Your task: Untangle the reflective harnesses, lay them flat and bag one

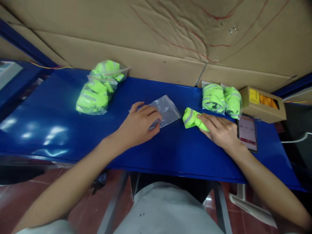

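A clear zip bag [168, 110] lies flat on the blue table [156, 156], with nothing visible inside. My left hand [143, 125] is over the bag's left part, fingers curved and apart, not visibly gripping it. To the right of the bag, my right hand [219, 128] has its fingers closed on a rolled neon-yellow strap [191, 118] with a grey stripe. Filled bags of the same neon material stand at the back left, one in front [94, 97] and one behind [107, 70]. Two more filled rolls in bags, one [213, 97] beside another [233, 100], are at the back right.
A cardboard box [265, 112] with orange contents sits at the right. A phone [247, 131] showing a timer lies in front of it, near my right wrist. A brown-covered panel [156, 71] with red wires rises behind the table. A pale device [8, 73] is at the far left.
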A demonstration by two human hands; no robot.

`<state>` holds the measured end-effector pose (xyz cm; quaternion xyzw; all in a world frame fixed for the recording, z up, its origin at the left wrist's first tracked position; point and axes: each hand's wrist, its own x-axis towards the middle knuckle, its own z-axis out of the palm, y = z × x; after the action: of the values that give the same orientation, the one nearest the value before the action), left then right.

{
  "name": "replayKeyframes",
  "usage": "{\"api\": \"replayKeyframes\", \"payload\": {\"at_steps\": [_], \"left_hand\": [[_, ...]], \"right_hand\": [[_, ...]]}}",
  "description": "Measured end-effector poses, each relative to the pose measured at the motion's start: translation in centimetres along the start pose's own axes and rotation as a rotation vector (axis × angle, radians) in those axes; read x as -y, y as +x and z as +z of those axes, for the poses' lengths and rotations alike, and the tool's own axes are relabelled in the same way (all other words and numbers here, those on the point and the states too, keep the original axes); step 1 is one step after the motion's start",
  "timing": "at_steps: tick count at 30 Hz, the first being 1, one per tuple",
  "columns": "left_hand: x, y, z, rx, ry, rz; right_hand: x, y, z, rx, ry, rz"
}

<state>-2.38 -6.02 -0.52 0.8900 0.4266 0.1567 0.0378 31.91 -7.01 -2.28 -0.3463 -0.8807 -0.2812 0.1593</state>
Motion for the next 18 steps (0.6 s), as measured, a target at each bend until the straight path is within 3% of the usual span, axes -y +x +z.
{"api": "replayKeyframes", "payload": {"at_steps": [3, 8, 13, 18], "left_hand": [[-1.8, 2.8, 1.5, -0.08, 0.091, -0.057], [-1.4, 6.5, 3.2, 0.097, 0.201, 0.064], [-0.9, 5.7, 1.7, 0.121, 0.231, 0.097], [-2.1, 3.7, 1.7, 0.088, 0.018, 0.211]], "right_hand": [[-0.3, -0.2, -0.5, -0.015, -0.002, 0.081], [-0.3, -0.6, -0.8, -0.005, 0.012, 0.142], [-0.1, -0.3, -1.0, 0.005, 0.058, 0.135], [0.1, 0.1, -1.6, -0.019, 0.084, 0.116]]}}
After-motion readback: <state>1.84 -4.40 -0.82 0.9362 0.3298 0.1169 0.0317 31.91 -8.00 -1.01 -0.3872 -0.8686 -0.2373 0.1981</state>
